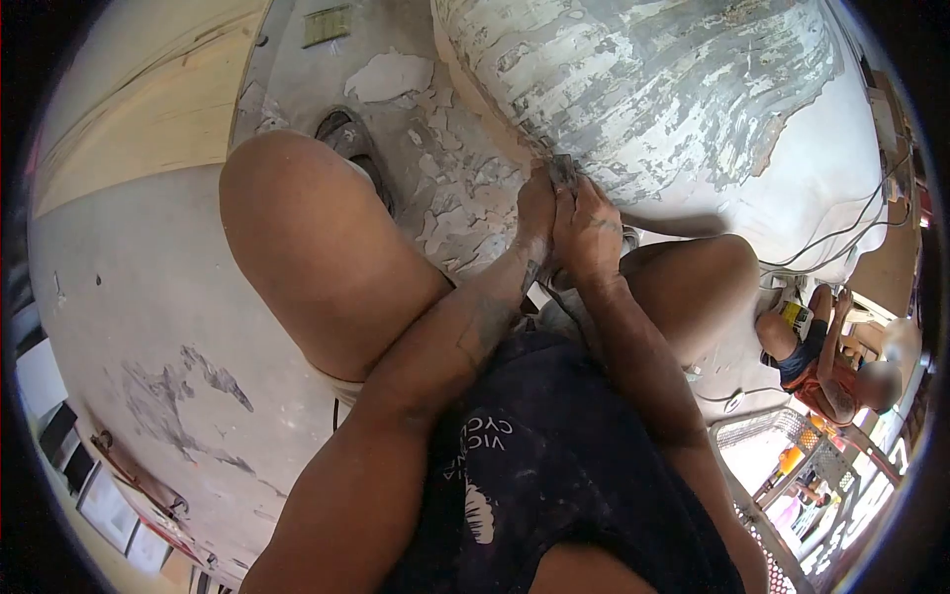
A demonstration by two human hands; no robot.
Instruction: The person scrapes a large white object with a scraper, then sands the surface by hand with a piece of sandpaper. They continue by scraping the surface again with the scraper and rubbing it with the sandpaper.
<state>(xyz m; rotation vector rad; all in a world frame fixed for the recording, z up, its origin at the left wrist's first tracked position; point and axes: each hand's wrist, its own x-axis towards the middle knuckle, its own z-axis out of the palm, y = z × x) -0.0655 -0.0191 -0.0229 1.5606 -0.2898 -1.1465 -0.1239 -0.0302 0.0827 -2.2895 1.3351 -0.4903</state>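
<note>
My left hand [536,206] and my right hand [591,226] are side by side between my knees, both closed around a small dark scraper-like tool [563,170]. The tool touches the lower edge of a large pale curved surface [643,94], where grey patches show through flaking white coating. The tool's exact shape is mostly hidden by my fingers. Broken flakes [450,203] of coating lie on the floor just left of my hands.
A larger flake [389,77] and a greenish slatted piece [327,26] lie on the floor. A wooden panel [148,89] stands at the upper left. Cables [826,247] run along the right, where another person [831,376] sits near a perforated metal chair [782,431].
</note>
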